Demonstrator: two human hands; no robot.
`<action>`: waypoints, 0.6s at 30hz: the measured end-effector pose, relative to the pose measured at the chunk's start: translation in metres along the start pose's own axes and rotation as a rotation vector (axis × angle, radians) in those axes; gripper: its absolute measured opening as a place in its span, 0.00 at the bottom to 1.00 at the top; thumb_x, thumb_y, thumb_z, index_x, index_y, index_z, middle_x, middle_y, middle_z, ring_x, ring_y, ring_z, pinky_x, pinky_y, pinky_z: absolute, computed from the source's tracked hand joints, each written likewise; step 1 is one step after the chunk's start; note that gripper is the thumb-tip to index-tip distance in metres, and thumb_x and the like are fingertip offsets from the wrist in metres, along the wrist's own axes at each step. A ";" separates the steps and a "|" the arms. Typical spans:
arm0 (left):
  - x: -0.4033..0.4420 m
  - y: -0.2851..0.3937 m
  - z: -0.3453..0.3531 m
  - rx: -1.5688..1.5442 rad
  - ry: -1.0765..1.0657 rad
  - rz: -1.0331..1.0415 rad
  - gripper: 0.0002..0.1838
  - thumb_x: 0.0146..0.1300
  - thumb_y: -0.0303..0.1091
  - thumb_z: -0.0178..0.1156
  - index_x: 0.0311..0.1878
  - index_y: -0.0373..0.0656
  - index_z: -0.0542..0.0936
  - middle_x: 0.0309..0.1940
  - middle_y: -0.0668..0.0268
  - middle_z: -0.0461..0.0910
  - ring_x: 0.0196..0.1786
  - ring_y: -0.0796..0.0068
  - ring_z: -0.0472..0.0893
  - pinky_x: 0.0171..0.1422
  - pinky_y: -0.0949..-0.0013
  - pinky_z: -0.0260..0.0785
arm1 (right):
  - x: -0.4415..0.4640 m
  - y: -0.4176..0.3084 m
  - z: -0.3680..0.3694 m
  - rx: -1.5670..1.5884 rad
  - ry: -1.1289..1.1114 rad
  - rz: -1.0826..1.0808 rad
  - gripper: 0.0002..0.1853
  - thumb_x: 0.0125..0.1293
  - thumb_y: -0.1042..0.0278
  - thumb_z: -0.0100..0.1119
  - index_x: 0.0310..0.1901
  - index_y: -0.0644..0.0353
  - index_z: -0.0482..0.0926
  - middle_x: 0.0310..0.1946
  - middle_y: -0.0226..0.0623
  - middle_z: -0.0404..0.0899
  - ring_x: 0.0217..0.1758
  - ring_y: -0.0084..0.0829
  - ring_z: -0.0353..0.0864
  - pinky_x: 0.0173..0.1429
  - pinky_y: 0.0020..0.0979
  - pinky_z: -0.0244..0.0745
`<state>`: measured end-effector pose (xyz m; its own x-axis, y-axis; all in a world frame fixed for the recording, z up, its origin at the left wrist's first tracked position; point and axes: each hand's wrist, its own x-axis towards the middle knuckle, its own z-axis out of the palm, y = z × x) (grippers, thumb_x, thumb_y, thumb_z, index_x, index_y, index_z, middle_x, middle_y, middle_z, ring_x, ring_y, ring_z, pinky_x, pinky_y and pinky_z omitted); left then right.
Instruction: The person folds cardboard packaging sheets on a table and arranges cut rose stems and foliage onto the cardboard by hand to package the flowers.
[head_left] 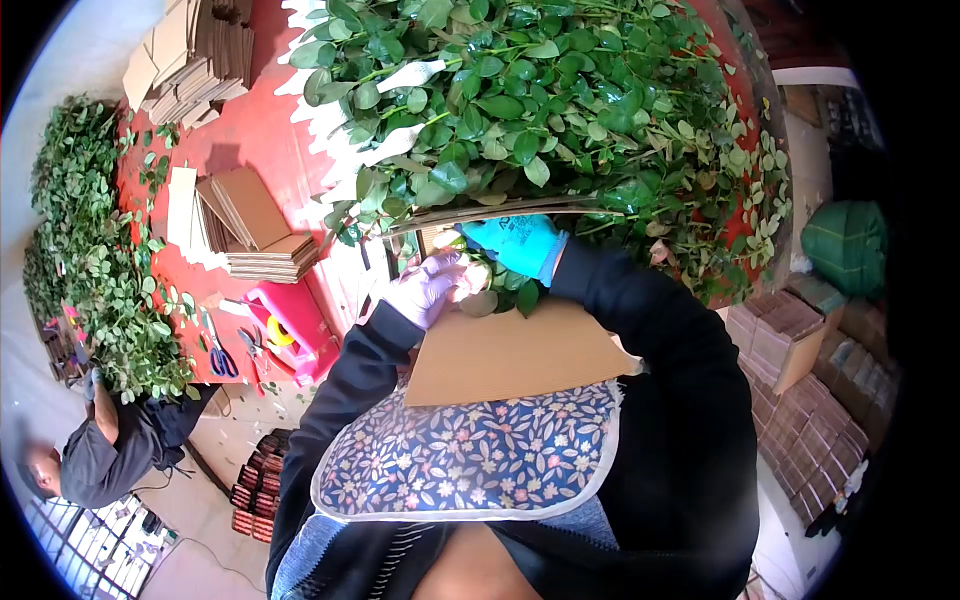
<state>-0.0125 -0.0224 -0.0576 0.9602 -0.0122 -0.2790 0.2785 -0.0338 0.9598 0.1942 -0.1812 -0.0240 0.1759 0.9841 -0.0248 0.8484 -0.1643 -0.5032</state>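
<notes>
My left hand [424, 288], in a thin lavender glove, has its fingers closed around pale pink roses [470, 278]. Close by on the right is my right hand [515, 246] in a bright blue work glove. Its fingers are bent beside the blooms, and what they grip is hidden. Green rose leaves [527, 297] stick out below the two hands. A brown cardboard sheet [515, 350] lies in front of me, under the flowers and over my flowered apron [465, 450]. Just beyond my hands runs the edge of another cardboard piece [510, 211].
Leafy rose stems [560, 110], some with white-sleeved heads, are heaped on the red table [275, 110]. Cardboard stacks [250, 210], a pink holder [290, 330] and scissors [218, 352] are at left. Another person [110, 450] works lower left. Bundled cardboard [800, 400] stands right.
</notes>
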 end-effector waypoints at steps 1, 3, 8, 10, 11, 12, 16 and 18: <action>0.002 0.004 0.000 -0.043 0.016 -0.029 0.14 0.60 0.16 0.60 0.48 0.38 0.82 0.58 0.57 0.74 0.56 0.63 0.79 0.55 0.64 0.76 | -0.001 0.001 0.002 0.000 0.004 0.003 0.18 0.69 0.69 0.47 0.60 0.56 0.73 0.37 0.45 0.82 0.38 0.46 0.84 0.39 0.44 0.80; 0.009 0.035 -0.003 0.230 0.074 0.200 0.16 0.54 0.15 0.63 0.46 0.41 0.83 0.59 0.56 0.74 0.58 0.61 0.80 0.55 0.65 0.78 | -0.001 0.003 0.004 0.046 0.057 -0.025 0.17 0.71 0.68 0.46 0.59 0.57 0.73 0.36 0.45 0.81 0.38 0.46 0.84 0.38 0.45 0.79; 0.015 0.060 -0.010 0.685 0.104 0.341 0.15 0.51 0.19 0.66 0.42 0.47 0.83 0.61 0.52 0.77 0.46 0.60 0.87 0.47 0.66 0.82 | 0.002 -0.007 -0.018 0.016 -0.064 0.026 0.16 0.70 0.69 0.47 0.57 0.58 0.74 0.35 0.45 0.81 0.36 0.46 0.84 0.37 0.46 0.79; 0.022 0.062 -0.014 0.657 0.060 0.330 0.14 0.52 0.21 0.66 0.42 0.48 0.83 0.60 0.51 0.77 0.43 0.60 0.87 0.45 0.66 0.82 | 0.003 -0.008 -0.019 0.001 -0.075 0.019 0.17 0.68 0.68 0.49 0.56 0.59 0.74 0.35 0.47 0.81 0.34 0.47 0.84 0.35 0.47 0.79; 0.025 0.063 -0.015 0.628 0.016 0.327 0.12 0.54 0.23 0.67 0.42 0.49 0.83 0.59 0.50 0.78 0.39 0.59 0.88 0.43 0.65 0.82 | 0.001 -0.008 -0.021 0.001 -0.080 0.017 0.17 0.68 0.68 0.49 0.56 0.59 0.74 0.35 0.47 0.81 0.34 0.47 0.84 0.35 0.47 0.79; 0.024 0.075 -0.016 0.697 0.014 0.288 0.10 0.57 0.26 0.67 0.42 0.50 0.83 0.60 0.50 0.77 0.41 0.57 0.88 0.43 0.65 0.82 | 0.001 -0.011 -0.030 0.012 -0.132 0.041 0.16 0.67 0.68 0.50 0.56 0.60 0.74 0.35 0.46 0.81 0.35 0.46 0.84 0.36 0.46 0.79; 0.026 0.072 -0.015 0.635 0.019 0.310 0.12 0.55 0.28 0.68 0.43 0.53 0.84 0.61 0.53 0.77 0.44 0.54 0.87 0.48 0.60 0.81 | -0.004 -0.032 -0.087 -0.038 -0.234 0.006 0.17 0.63 0.66 0.54 0.53 0.61 0.77 0.40 0.41 0.82 0.41 0.41 0.84 0.38 0.42 0.79; 0.021 0.085 -0.015 0.678 0.018 0.282 0.12 0.56 0.25 0.66 0.44 0.48 0.83 0.61 0.49 0.76 0.46 0.54 0.86 0.50 0.62 0.80 | -0.012 -0.035 -0.096 -0.092 -0.311 -0.071 0.15 0.60 0.62 0.57 0.46 0.56 0.82 0.42 0.39 0.81 0.44 0.41 0.83 0.42 0.42 0.79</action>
<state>0.0316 -0.0109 0.0187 0.9953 -0.0957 -0.0177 -0.0482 -0.6425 0.7648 0.2101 -0.1938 0.0773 -0.0342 0.9646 -0.2617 0.8970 -0.0858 -0.4336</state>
